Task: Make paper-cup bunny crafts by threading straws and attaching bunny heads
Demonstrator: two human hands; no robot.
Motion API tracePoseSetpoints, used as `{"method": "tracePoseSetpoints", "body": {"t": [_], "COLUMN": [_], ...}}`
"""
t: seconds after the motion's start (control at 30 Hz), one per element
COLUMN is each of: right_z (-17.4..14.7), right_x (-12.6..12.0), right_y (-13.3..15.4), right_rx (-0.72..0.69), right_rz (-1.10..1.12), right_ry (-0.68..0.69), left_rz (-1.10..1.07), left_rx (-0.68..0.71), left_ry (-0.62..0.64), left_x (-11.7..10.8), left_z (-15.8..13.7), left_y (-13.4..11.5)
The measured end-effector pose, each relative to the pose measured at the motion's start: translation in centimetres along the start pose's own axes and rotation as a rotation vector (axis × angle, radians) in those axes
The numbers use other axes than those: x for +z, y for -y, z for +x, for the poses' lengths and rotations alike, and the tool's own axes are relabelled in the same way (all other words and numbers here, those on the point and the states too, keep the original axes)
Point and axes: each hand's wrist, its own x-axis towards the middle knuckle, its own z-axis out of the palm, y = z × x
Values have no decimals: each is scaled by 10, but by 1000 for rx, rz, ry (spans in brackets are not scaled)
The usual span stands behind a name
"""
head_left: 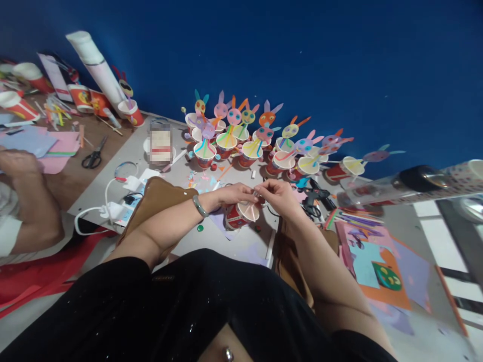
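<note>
Against a deep blue wall (339,60) stood a pale grey table (215,244), its far side crowded with red-and-white cups (206,160) topped by paper rabbits (234,116). To the left, a brown wood-look surface (71,186) held pastel sheets (28,143) and black-handled scissors (92,158), with another person's forearm (33,201) close by. A white power strip (123,213) lay nearer the middle; a black glue gun (320,196) lay on the right.

At the middle, the left hand (237,193) and the right hand (279,196) came together over the rim of a single cup (234,218), which stood apart from the group, close in front of the person. The fingers of both hands were bent inward, their tips nearly meeting; whether they pinched something small between them could not be told. A smooth, rounded bangle (200,206) circled the left wrist.

The single cup had a glossy red side and a round white mouth, with a thin pale stick (253,213) showing inside. The rabbits had flat, round heads and long, pointed ears in orange, pink, yellow and lilac. A small, round green piece (199,228) lay on the grey tabletop, and a clear, shiny tube (377,193) slanted across the right side, above layered coloured paper (413,271).
</note>
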Motion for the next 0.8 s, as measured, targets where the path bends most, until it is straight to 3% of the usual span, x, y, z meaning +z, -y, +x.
{"method": "tracePoseSetpoints", "body": {"t": [0.4, 0.53, 0.63, 0.8], "right_z": [-2, -11, -22, -42], "right_x": [3, -20, -46, -81], "right_y": [-4, -15, -30, -64], "right_rx": [18, 25, 13, 104], "right_rz": [-32, -53, -202, -557], "right_ry": [-72, -196, -262, -252], "left_rz": [23, -32, -58, -63], "left_rx": [11, -15, -23, -35], "left_ry": [16, -29, -77, -90], "left_x": [-3, -4, -3, -1], "left_z": [-3, -4, -4, -4], "left_y": [-3, -5, -5, -4]}}
